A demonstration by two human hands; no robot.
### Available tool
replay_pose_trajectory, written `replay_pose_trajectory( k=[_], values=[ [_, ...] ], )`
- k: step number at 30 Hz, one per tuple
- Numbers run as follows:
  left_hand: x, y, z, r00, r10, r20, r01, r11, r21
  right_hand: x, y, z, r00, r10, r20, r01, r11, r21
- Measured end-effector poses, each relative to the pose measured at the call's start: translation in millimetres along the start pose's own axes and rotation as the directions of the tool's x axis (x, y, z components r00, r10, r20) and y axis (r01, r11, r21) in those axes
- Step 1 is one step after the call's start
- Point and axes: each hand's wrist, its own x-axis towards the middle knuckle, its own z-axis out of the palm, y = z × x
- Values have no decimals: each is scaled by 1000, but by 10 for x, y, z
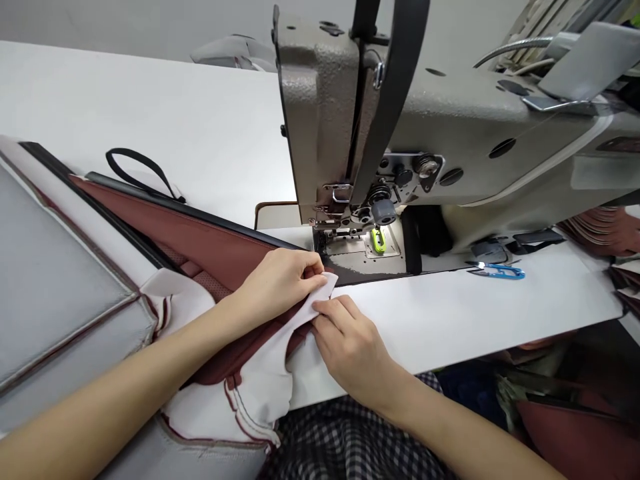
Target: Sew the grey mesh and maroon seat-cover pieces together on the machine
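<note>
A large sewn cover (195, 230), dark red on its face with white and grey backing, lies over the left of the table. My left hand (283, 280) pinches the narrow white-backed end of it, just in front of the needle area. Close beside, my right hand (350, 340) grips the lower edge of the same end, its fingertips partly hidden by the fabric. A black piping edge (220, 217) runs along the cover's far side toward the presser foot (330, 237). The sewing machine (325, 120) stands directly beyond both hands.
Blue-handled thread snips (503, 271) lie on the white table (440, 307) at the right. A yellow-green clip (379, 240) sits on the machine bed. A black strap loop (145, 177) rises behind the cover. Stacked dark red pieces (600, 227) stand at the far right.
</note>
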Motion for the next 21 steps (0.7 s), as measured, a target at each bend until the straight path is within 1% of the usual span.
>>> replay_pose_trajectory(
  k=[5,7,11,16,19,21],
  values=[
    [13,26,41,995,-83,-63,83,997,-1,13,6,-6,995,27,-91,-35,996,-83],
    [21,32,52,991,-105,-82,104,994,-14,17,38,-14,996,15,-89,-24,996,-91],
    [69,11,54,978,-155,-138,148,987,-60,93,209,-34,995,-94,-26,90,987,-133],
    [195,-94,17,938,-234,-256,221,972,-80,332,534,-20,969,-244,27,245,960,-135],
    [260,-143,0,910,-286,-300,268,958,-103,466,690,1,954,-293,59,298,947,-117],
    [287,-147,0,897,-299,-325,280,954,-106,523,759,8,945,-323,55,326,941,-91]
  ],
)
